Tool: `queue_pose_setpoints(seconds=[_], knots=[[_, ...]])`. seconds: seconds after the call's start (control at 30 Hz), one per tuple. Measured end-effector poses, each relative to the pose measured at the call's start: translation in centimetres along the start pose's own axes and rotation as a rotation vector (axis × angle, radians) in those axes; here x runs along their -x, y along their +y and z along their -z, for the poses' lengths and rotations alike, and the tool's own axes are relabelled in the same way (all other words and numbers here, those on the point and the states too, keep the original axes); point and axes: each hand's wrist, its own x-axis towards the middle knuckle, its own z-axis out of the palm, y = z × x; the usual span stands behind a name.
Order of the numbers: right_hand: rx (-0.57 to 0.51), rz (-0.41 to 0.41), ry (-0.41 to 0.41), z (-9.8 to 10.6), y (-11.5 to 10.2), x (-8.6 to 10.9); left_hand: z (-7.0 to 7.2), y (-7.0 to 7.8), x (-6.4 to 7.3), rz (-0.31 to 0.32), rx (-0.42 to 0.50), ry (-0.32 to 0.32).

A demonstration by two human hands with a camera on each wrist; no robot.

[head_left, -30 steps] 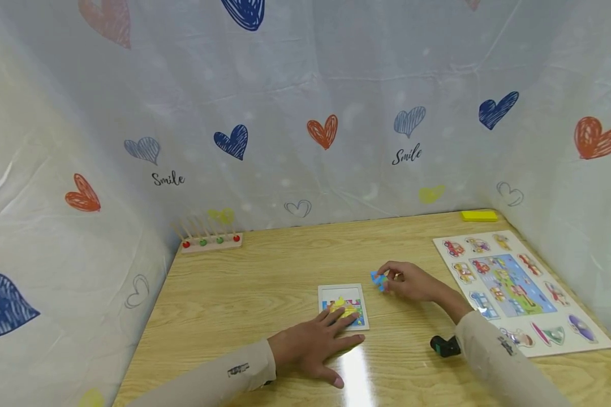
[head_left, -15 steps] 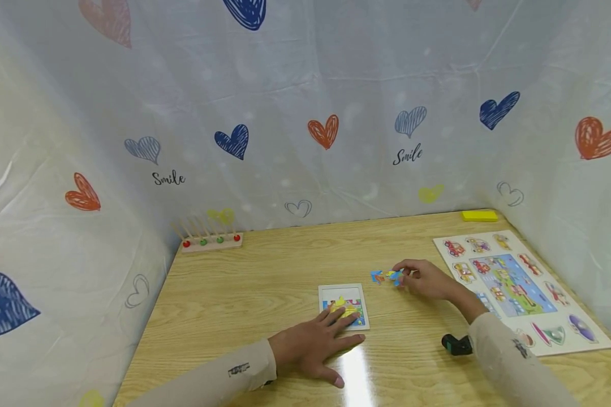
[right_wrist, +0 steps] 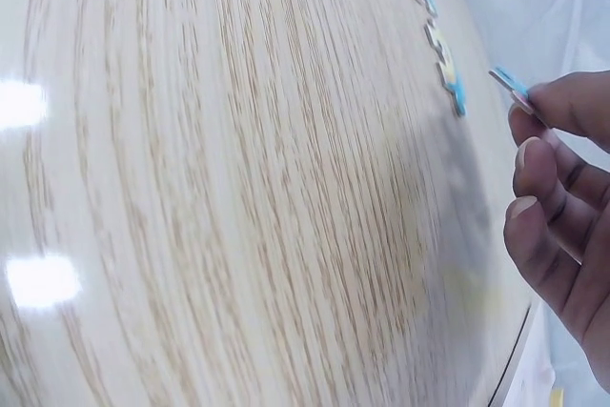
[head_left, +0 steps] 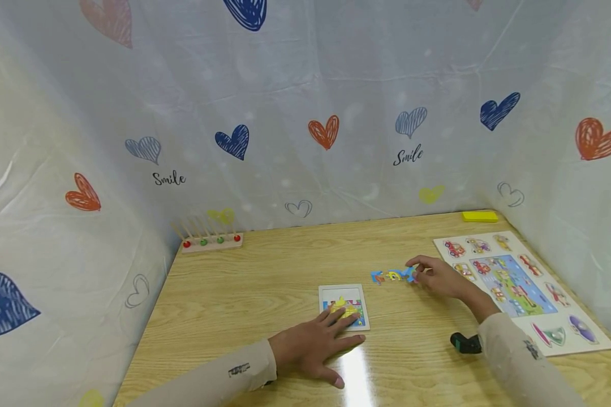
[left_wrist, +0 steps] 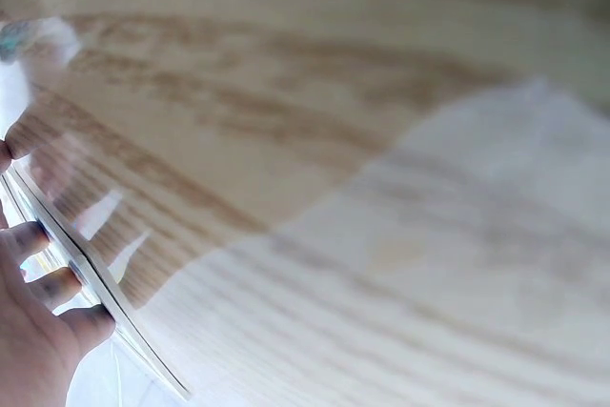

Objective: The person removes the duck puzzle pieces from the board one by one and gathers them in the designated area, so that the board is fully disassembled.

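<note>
Wood surface [head_left: 265,265], heart-printed sheeting [head_left: 275,102] behind.
My right hand [head_left: 439,277] pinches a blue puzzle piece [right_wrist: 512,80]; left of it, nearer me, my left hand [head_left: 317,346], fingers spread, touches the framed puzzle [head_left: 342,294].

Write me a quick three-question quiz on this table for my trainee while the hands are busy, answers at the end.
1. True or false: The left hand touches the puzzle tray.
2. What does the right hand pinch?
A) a marble
B) a puzzle piece
C) a pen
3. Fill in the missing word: Seen from the person's place, the yellow block lies near the far ____ corner of the table.

Key: 1. True. 2. B. 3. right.
</note>
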Motion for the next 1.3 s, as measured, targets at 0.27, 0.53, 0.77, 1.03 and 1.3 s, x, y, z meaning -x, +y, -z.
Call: queue_pose_setpoints(seconds=[0.27, 0.53, 0.77, 1.03, 1.3], knots=[[0.029, -0.017, 0.025, 0.5, 0.7, 0.1, 0.1, 0.0, 0.1, -0.002, 0.001, 0.005], [0.048, -0.015, 0.024, 0.8, 1.6, 0.0, 0.2, 0.0, 0.1, -0.009, -0.002, 0.001], [0.075, -0.021, 0.021, 0.8, 1.9, -0.1, 0.3, 0.1, 0.1, -0.002, 0.008, -0.006], [0.211, -0.056, 0.044, 0.8, 2.0, -0.5, 0.3, 0.1, 0.1, -0.003, 0.012, -0.01], [0.285, -0.062, 0.052, 0.8, 1.8, -0.6, 0.1, 0.0, 0.0, -0.002, -0.011, -0.019]])
